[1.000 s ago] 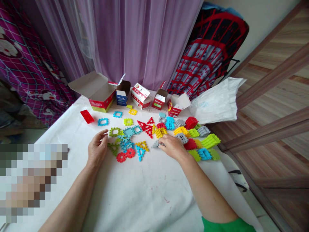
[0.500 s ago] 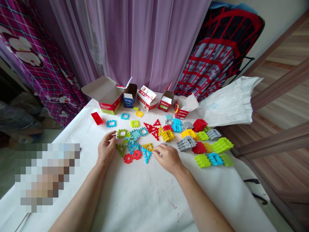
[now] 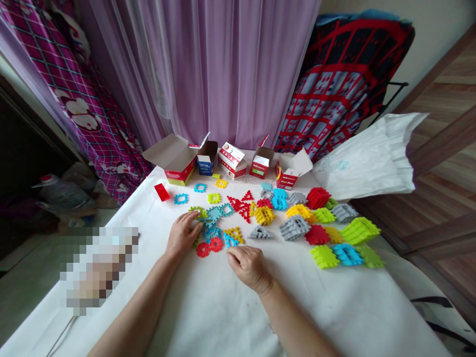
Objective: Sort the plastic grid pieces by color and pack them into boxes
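Note:
Many flat plastic building tiles in several colours lie on a white-covered table [image 3: 223,307]. My left hand [image 3: 182,235] rests on a joined flat cluster of teal, green and yellow tiles [image 3: 215,218], fingers over its left edge. My right hand [image 3: 249,263] lies just below the cluster, fingers curled near a blue triangle tile [image 3: 229,241] and two red round tiles [image 3: 209,246]. A grey tile stack [image 3: 260,232] sits on the table to the right of the cluster, apart from my right hand. I cannot tell whether my right hand pinches anything.
Stacks of red, yellow, green, grey and blue tiles [image 3: 334,233] fill the right side. Several open small cardboard boxes [image 3: 178,161] line the far edge by a purple curtain. A white bag [image 3: 368,161] lies at the far right. A red flat piece [image 3: 162,192] lies at the left.
My right hand let go of the grey tile stack and drew back toward me, below the cluster. My left hand moved right onto the cluster. The camera view shifted.

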The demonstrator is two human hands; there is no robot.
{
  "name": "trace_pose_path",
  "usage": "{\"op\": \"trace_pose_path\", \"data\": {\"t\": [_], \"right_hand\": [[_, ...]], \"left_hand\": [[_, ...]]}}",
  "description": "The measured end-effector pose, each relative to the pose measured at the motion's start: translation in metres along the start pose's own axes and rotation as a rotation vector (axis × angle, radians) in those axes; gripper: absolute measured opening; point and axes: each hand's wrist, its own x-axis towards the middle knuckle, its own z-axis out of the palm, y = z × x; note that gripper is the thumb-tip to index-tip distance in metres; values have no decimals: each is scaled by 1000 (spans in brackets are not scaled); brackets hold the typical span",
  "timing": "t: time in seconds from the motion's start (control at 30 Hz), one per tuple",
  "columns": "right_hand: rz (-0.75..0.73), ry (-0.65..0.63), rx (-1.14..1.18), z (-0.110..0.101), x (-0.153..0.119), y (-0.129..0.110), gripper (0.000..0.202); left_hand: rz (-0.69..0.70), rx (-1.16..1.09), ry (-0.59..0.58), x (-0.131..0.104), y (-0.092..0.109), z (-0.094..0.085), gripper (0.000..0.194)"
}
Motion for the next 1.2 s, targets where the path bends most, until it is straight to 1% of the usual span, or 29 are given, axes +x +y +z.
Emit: {"op": "trace_pose_path", "data": {"t": [0.1,0.23,0.37,0.47,0.57,0.7,0.8,0.9,1.03,1.1,1.2], "right_hand": [[34,-54,11,0,-2,1,22],[104,-155,12,-2,-2,1,19],[147,-192,-6,-2,-3,4,18],[163,-200,-26,-1,-4,6,19],[195,-202,-32,-1,-3,8,18],[288,-195,-66,-3,-2,9,18],[327,-201,-89,-5,-1,8,18],[325,-218,-110,-5,-1,7,18],[316,-240,-143,-4,-1,5,19],[323,-242,-149,-3,-1,5,19],[333,-236,-144,-2,-1,6,21]], "left_hand": [[51,99,-51,4,3,-1,41],[62,188,-75,7,2,-1,30],[64,230,-58,10,1,-1,24],[64,239,-10,10,1,-3,23],[69,240,53,0,5,-6,25],[88,239,86,-27,16,-7,21],[59,254,118,-42,24,-8,18],[-11,283,182,-47,24,-14,18],[-116,332,242,-45,21,-19,22],[-123,339,226,-45,24,-17,26],[-34,318,119,-46,35,-10,24]]}}
